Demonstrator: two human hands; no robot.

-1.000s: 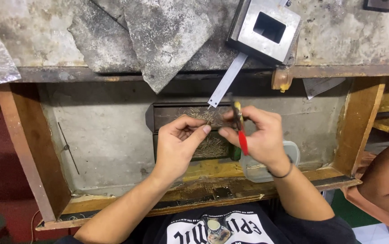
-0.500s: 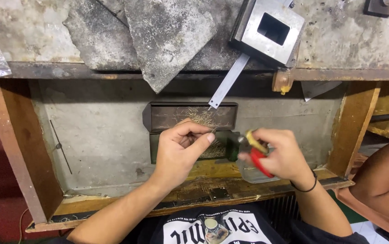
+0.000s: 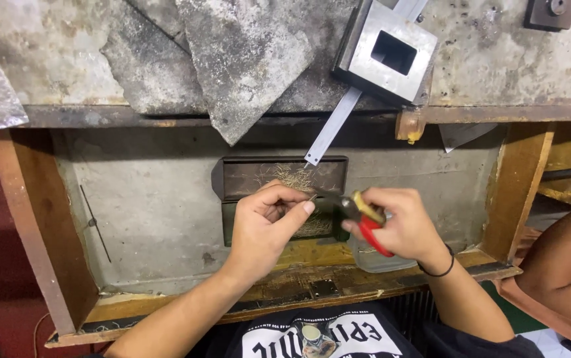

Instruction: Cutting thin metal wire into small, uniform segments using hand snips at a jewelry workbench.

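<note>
My left hand (image 3: 269,222) is pinched shut on a thin piece of wire, thumb and forefinger meeting just left of the pliers' jaws. My right hand (image 3: 398,222) grips small pliers (image 3: 358,213) with red and yellow handles, the dark jaws pointing left toward the left fingertips. Both hands hover over a dark rectangular tray (image 3: 246,178) that holds a pile of fine wire bits (image 3: 295,178). The wire piece itself is too small to see clearly.
The tray sits in a shallow wooden drawer (image 3: 30,225) with a grey floor. A metal block with a square hole (image 3: 391,53) and a steel ruler (image 3: 332,126) lie on the rough bench above. Another person's arm (image 3: 564,265) is at the right edge.
My right hand has swung the pliers from upright to level and brought the jaws in to my left fingertips. My left hand has stayed over the tray.
</note>
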